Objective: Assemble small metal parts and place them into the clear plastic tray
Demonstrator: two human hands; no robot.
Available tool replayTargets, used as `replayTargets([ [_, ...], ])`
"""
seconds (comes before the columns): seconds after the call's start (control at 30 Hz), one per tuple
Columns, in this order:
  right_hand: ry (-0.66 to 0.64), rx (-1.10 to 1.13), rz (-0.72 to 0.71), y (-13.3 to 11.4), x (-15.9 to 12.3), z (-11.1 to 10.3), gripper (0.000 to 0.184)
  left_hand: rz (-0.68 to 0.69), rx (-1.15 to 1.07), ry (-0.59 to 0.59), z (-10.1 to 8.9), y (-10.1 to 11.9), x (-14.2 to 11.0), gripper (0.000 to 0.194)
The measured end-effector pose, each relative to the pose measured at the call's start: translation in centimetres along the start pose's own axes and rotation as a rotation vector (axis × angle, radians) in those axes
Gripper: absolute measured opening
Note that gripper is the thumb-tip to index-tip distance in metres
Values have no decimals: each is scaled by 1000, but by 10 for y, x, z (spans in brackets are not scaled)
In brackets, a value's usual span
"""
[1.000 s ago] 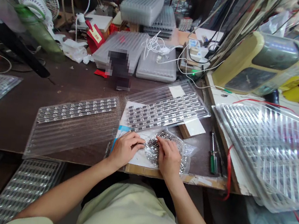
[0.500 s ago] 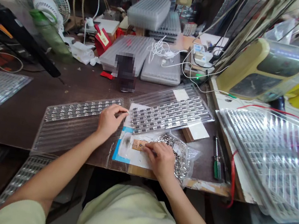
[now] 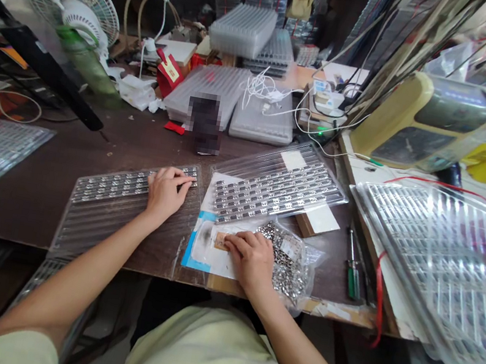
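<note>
My left hand (image 3: 166, 195) is over the left clear ribbed tray (image 3: 99, 232), its fingertips pinched at the right end of the rows of small metal connectors (image 3: 123, 186). Whatever lies between those fingertips is too small to make out. My right hand (image 3: 252, 259) has its fingers drawn together on the small brown block (image 3: 220, 241), partly covering it. That block sits on a white board (image 3: 204, 247) edged with blue tape. Right beside this hand lies an open clear bag of small shiny metal parts (image 3: 292, 277). A second ribbed tray with connector rows (image 3: 273, 192) rests behind the board.
A green-handled screwdriver (image 3: 352, 275) lies right of the bag. Stacked clear trays (image 3: 433, 270) fill the right side. At the back are more trays (image 3: 262, 124), white cables (image 3: 263, 89) and a fan (image 3: 74, 5). A black arm (image 3: 51, 75) juts in from the left.
My left hand has moved left from the near end of the second tray to the left tray's rows. My right hand has shifted slightly left over the brown block.
</note>
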State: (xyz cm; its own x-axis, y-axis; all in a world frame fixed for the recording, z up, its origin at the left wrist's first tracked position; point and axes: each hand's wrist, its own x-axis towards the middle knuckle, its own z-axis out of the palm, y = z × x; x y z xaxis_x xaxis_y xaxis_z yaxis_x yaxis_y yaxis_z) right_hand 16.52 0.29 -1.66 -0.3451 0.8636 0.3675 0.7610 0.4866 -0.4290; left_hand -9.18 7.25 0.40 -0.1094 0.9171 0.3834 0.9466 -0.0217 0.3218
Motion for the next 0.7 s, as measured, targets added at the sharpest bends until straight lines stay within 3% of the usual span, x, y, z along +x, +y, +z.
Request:
replayTargets([
  [0.23,-14,-27,3,-5,1,1,13,156,-53,-123,16,44,31,15],
  [0.4,-23,-151,20,4,-4,-17,29,69,-162,-158,14,49,38,11],
  [0.53,-36,-250,44,23,-13,-34,34,-107,-637,-213,-6,44,13,24],
  [0.6,-58,-237,44,29,-16,-37,29,-199,-889,-351,-15,47,-10,36],
  [0.7,-49,-173,66,30,-17,-33,16,-287,-1021,-552,-19,55,-47,34],
])
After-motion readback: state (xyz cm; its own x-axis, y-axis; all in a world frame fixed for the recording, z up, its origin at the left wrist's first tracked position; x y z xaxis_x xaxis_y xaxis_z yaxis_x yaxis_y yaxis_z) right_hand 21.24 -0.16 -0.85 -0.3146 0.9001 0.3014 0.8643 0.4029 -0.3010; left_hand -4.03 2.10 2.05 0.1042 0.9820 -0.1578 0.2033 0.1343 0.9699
